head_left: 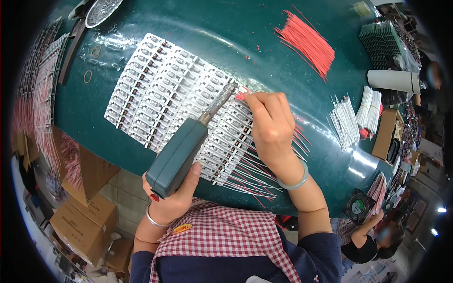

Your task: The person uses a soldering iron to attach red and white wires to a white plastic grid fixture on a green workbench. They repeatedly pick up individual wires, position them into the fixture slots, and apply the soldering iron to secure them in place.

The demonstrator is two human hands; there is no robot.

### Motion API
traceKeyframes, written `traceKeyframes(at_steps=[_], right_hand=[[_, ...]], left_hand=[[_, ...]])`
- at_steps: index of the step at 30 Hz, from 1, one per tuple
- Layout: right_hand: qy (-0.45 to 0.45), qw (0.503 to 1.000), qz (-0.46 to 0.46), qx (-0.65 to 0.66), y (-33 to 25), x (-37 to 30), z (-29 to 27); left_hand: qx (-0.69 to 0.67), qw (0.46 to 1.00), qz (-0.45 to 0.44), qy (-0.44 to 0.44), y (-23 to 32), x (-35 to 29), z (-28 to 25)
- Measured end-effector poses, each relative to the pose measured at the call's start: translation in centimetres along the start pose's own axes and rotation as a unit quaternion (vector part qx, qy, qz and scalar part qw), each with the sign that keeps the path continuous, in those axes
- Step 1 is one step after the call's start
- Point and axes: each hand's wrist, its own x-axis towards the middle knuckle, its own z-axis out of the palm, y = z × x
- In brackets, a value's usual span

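My left hand (177, 200) is wrapped around a dark green soldering gun (178, 158). Its metal tip reaches up to the far right corner of a panel of small white circuit boards (181, 89), lying on the table. Close to that tip, my right hand (273, 127) pinches the end of a red wire (241, 95) over the panel's edge. Rows of dark and metallic components cover the panel. From its near right side stick out several red and white wires (255, 181), partly hidden under my right hand and wrist.
A bundle of red wires (309, 45) lies at the far right on the green table (226, 23). White wire bundles (344, 122) and an open cardboard box (387, 134) sit further right. Wired boards (47, 85) stand at the left edge. A fan (359, 206) is near a co-worker (373, 240).
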Motion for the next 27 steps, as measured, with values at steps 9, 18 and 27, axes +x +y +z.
traceKeyframes(at_steps=[9,18,27], right_hand=[[-0.011,1.000,0.005,-0.001,-0.13,-0.08,0.11],[-0.011,1.000,0.004,-0.003,-0.07,-0.14,0.18],[-0.011,1.000,-0.002,0.000,-0.09,0.13,0.07]], left_hand=[[-0.012,0.999,0.042,-0.008,0.19,0.74,0.16],[-0.006,0.998,0.061,-0.011,-0.01,0.73,0.27],[0.018,0.998,0.056,-0.019,0.48,0.84,0.33]])
